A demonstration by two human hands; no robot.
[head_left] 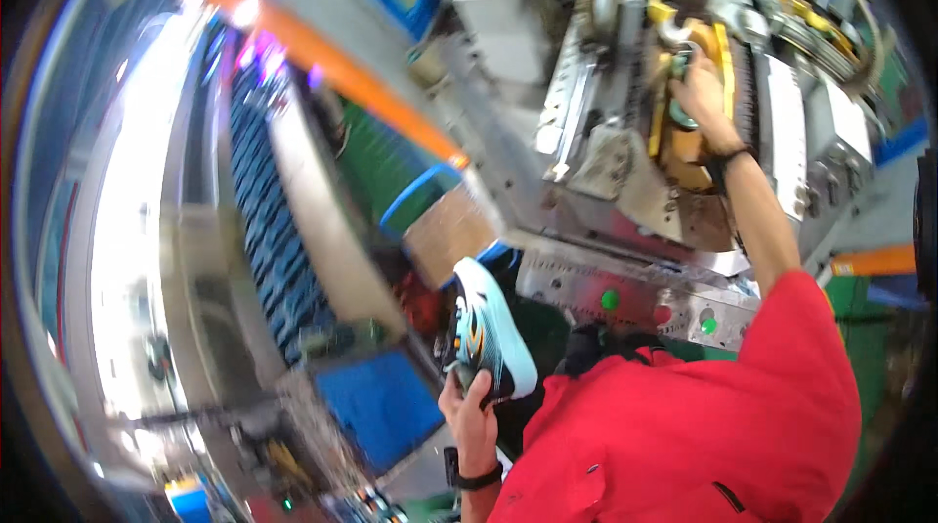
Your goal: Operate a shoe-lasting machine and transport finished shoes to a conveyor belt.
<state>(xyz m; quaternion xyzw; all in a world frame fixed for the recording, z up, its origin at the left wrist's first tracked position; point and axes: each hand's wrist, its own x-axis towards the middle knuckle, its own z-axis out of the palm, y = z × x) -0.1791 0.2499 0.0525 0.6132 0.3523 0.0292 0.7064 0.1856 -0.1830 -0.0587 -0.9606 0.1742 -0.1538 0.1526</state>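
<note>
My left hand (pixel 471 420) grips a sneaker (pixel 493 337) by its heel end, thumb across the opening. The sneaker is black with a pale blue sole and orange marks on its side, and its toe points up and away from me. My right hand (pixel 702 98) reaches far forward into a machine, between two yellow guides (pixel 725 68). Its fingers curl around something dark and greenish there, partly covered by the hand and smeared by motion, so I cannot make out what it is.
Below the machine runs a metal control panel (pixel 635 300) with green and red buttons. On the left a conveyor carries a dark blue ribbed strip (pixel 264 220). An orange bar (pixel 322 59) crosses the upper left. A brown board (pixel 451 235) and a blue flat panel (pixel 379 411) lie near the sneaker.
</note>
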